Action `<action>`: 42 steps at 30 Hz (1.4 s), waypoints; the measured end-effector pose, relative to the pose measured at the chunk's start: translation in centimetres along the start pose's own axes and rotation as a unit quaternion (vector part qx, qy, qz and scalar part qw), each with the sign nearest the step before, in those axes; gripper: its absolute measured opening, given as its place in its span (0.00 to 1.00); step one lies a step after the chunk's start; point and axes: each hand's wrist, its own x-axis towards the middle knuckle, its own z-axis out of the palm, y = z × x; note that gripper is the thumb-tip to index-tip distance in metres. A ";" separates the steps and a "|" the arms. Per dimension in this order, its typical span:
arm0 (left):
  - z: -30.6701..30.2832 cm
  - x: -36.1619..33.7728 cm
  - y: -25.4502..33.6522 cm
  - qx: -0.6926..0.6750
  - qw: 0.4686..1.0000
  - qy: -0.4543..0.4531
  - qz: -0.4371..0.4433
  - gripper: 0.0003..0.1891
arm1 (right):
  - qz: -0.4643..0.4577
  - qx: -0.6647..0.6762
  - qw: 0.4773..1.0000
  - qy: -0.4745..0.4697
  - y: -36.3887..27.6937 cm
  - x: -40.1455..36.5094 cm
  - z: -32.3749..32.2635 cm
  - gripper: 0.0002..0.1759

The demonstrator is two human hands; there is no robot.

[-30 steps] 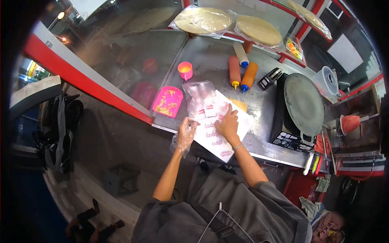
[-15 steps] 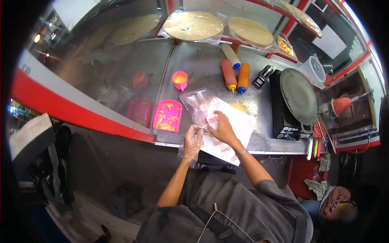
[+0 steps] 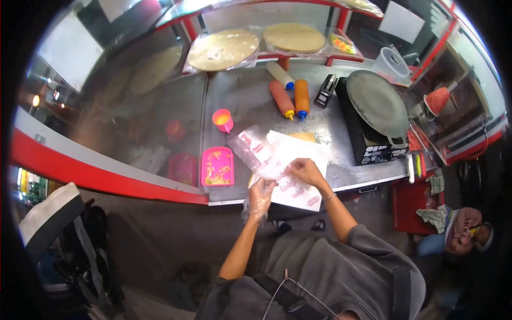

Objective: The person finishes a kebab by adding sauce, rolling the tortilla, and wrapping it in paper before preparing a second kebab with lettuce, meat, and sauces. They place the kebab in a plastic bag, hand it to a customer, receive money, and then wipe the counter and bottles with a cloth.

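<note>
My left hand, in a clear plastic glove, is closed with its fingertips pinched at the left edge of a white sheet of paper with red print. What it pinches, if anything, is too small to make out. My right hand, bare and with a bracelet at the wrist, is above the middle of the paper. Its fingers are curled and pressed together, and their tips are partly hidden. Beyond the hands lies a clear plastic bag with red print, overlapping the paper's left side.
A pink tray with food scraps and a pink cup stand left. Behind are sauce bottles and a black clip-like tool. A round griddle sits right, near a knife. A person is at far right.
My hands have moved apart, the right going rightward over the paper. The view has shifted, and the plastic bag lies flatter with its print showing.
</note>
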 end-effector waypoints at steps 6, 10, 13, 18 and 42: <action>-4.5 6.4 12.9 -0.212 0.976 0.033 -0.046 0.11 | -0.190 0.034 0.978 -0.076 -7.4 5.9 -4.5 0.13; -5.8 10.4 19.9 -0.122 0.992 0.005 0.002 0.10 | -0.216 0.135 0.961 -0.105 -14.9 6.5 -9.1 0.12; -1.9 8.8 26.1 -0.214 0.976 -0.033 0.022 0.11 | -0.191 0.159 0.966 -0.076 -18.3 1.5 -14.5 0.11; 9.1 2.8 32.6 -0.301 0.938 -0.170 0.039 0.15 | -0.268 0.229 0.935 0.043 -15.8 -10.7 -21.4 0.26; 66.3 -27.3 11.1 -0.091 0.717 -0.682 -0.114 0.25 | 0.281 0.057 0.757 0.587 14.8 -64.3 -36.0 0.17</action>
